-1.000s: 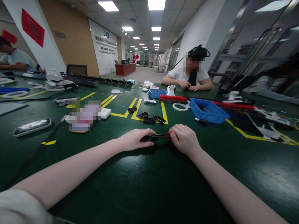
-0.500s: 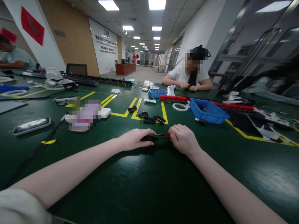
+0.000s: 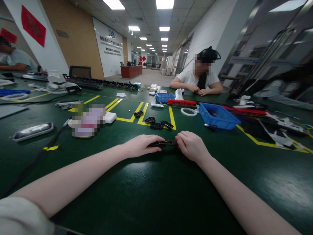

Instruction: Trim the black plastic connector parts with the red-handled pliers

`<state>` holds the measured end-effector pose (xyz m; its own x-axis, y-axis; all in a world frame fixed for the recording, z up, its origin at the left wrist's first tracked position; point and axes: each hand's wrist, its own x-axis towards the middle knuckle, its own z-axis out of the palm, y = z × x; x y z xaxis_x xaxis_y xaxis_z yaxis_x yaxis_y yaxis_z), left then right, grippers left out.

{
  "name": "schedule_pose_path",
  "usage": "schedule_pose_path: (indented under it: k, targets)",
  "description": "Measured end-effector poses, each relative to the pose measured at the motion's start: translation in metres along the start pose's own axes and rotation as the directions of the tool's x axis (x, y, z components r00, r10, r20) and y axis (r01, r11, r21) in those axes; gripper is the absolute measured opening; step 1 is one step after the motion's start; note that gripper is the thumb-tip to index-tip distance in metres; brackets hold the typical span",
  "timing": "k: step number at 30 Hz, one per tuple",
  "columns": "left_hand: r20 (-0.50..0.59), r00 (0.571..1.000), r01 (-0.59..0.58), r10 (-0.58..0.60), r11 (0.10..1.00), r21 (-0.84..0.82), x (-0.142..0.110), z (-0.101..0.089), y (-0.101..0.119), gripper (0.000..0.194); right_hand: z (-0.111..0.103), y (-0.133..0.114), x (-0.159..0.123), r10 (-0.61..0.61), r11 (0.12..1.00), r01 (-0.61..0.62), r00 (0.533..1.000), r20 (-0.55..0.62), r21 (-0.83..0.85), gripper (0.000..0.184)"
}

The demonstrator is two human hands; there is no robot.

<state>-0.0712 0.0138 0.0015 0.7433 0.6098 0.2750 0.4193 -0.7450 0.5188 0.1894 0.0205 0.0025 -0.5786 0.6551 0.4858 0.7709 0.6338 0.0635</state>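
My left hand (image 3: pixel 143 146) is closed on a small black part (image 3: pixel 156 143), thumb below and fingers above. My right hand (image 3: pixel 192 145) grips red-handled pliers (image 3: pixel 171 143), whose dark jaws point left and meet the black part. Most of the handles are hidden in my right fist. Just beyond my hands lie several similar black parts (image 3: pixel 156 125) on the green table (image 3: pixel 156 202). Nearer to me rests a thin metal pin (image 3: pixel 142 173).
A blue bin (image 3: pixel 218 119) stands at the right, with a white ring (image 3: pixel 188 112) beside it. At the left are a blurred-out phone (image 3: pixel 89 122), a white case (image 3: pixel 110 117), a silver device (image 3: pixel 33 131) and a black cable (image 3: pixel 52 142). A co-worker (image 3: pixel 199 76) sits opposite.
The plier jaws and the black part have shifted very slightly in my hands. Both hands stay in nearly the same place.
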Motion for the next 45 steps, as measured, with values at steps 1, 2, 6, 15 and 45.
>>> schedule_pose_path:
  k: [1,2,6,15,45]
  targets:
    - [0.0,1.0,-0.008,0.008,1.0,0.003,-0.0001,-0.0001,-0.0002,0.037,0.0002,0.0,0.0,0.001,1.0,-0.001,1.0,0.002,-0.002,0.039]
    - [-0.001,1.0,-0.014,0.014,1.0,0.007,-0.0002,-0.0002,-0.0002,0.037,0.0003,0.0,0.0001,0.002,1.0,-0.002,1.0,0.003,-0.005,0.039]
    - [-0.002,1.0,-0.011,0.011,1.0,0.017,-0.0001,-0.0004,0.0002,0.036,0.0003,-0.0003,0.0002,0.0,1.0,0.0,1.0,0.007,-0.014,0.04]
    - [-0.019,1.0,-0.01,0.011,1.0,0.006,0.0007,0.0008,-0.002,0.035,0.0,-0.0003,-0.0001,0.002,1.0,-0.002,1.0,0.007,-0.027,0.04]
    - [-0.021,1.0,-0.015,0.015,1.0,0.013,0.0013,0.003,-0.0039,0.035,0.0,-0.0014,-0.0013,0.014,0.997,-0.015,1.0,-0.013,-0.07,0.041]
